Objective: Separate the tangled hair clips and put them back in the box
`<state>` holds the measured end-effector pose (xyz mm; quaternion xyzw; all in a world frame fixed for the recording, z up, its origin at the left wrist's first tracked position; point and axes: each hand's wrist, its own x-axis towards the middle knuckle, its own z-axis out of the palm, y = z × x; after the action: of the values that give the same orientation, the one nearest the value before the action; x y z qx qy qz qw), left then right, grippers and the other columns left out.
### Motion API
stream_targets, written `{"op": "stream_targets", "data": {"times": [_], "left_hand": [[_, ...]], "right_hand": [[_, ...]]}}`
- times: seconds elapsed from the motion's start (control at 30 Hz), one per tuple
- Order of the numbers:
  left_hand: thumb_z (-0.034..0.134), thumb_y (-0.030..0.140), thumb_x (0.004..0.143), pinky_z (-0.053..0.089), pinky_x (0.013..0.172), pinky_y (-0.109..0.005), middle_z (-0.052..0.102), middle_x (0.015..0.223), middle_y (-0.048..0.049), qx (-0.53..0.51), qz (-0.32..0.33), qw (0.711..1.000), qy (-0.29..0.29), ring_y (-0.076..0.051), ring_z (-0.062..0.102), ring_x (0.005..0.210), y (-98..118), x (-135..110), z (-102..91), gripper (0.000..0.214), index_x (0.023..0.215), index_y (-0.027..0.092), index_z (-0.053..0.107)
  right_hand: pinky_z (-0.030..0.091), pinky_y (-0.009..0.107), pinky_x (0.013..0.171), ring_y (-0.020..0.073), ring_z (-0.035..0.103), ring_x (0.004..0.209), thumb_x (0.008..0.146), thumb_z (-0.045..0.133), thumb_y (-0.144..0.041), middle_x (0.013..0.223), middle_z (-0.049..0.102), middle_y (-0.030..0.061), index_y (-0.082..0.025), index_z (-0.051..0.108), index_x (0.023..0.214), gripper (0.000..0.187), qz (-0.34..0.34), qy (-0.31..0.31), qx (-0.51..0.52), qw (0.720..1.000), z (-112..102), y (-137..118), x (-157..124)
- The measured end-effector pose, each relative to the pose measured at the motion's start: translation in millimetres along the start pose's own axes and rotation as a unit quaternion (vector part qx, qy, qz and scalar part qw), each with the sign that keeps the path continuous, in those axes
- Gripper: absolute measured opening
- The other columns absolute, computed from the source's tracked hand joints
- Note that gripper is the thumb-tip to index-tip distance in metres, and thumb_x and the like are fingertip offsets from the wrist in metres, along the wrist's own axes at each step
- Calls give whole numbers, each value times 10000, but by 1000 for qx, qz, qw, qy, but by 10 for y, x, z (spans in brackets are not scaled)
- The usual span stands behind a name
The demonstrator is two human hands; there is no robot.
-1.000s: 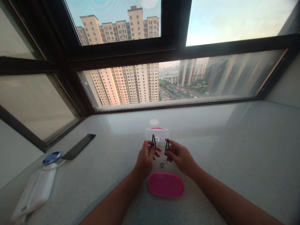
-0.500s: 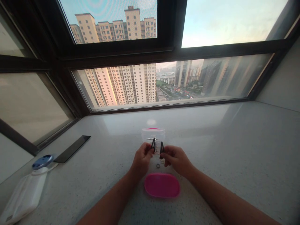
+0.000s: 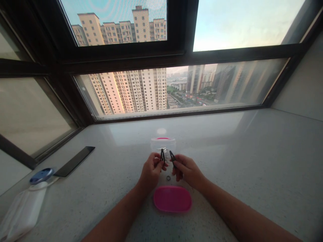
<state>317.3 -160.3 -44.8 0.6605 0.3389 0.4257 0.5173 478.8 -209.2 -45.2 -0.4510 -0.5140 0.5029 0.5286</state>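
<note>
My left hand [image 3: 150,172] pinches a black snap hair clip [image 3: 162,156] upright. My right hand [image 3: 188,171] pinches a second black hair clip [image 3: 173,157], tilted toward the first, their tips close together. Both clips hover just in front of a small clear plastic container [image 3: 163,144] with a pink base, which stands on the pale stone sill. A pink oval lid [image 3: 172,198] lies flat on the sill just below my hands. A small dark ring [image 3: 168,178] rests on the sill between my hands and the lid.
A dark phone [image 3: 74,161] lies at the left near the window frame. A white power bank [image 3: 21,211] with a blue round gadget [image 3: 41,175] sits at the far left edge. Dark window frames run along the back; a wall rises at the right.
My hands have drawn closer together, bringing the two clips from apart to nearly touching, and the right clip has tilted left. The view has shifted slightly.
</note>
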Motion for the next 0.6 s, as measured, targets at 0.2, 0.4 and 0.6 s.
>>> {"op": "stream_targets", "data": {"times": [0.2,0.4,0.6], "left_hand": [[519,213,823,427,550,-234,692,744,-27,3,-7,1000,-5,-139,615,599,4,1,0,158,930,199,403],[512,212,823,430,570,-236,681,763,-39,12,1,1000,-18,-129,593,610,38,-1,-5,227,1040,155,477],[513,225,821,444,577,-243,661,737,-33,20,7,1000,-17,-124,576,587,48,-4,-2,197,1000,143,521]], "right_hand": [[324,158,339,88,525,349,800,488,-340,540,606,-32,-151,511,987,267,4,-5,5,1000,9,-41,-17],[331,155,344,83,522,350,795,482,-329,556,615,-30,-162,495,962,237,3,-12,4,1000,7,-61,-19],[348,161,346,86,518,351,803,497,-341,561,618,-32,-173,487,943,219,-1,-17,15,1000,9,-42,-17]]}}
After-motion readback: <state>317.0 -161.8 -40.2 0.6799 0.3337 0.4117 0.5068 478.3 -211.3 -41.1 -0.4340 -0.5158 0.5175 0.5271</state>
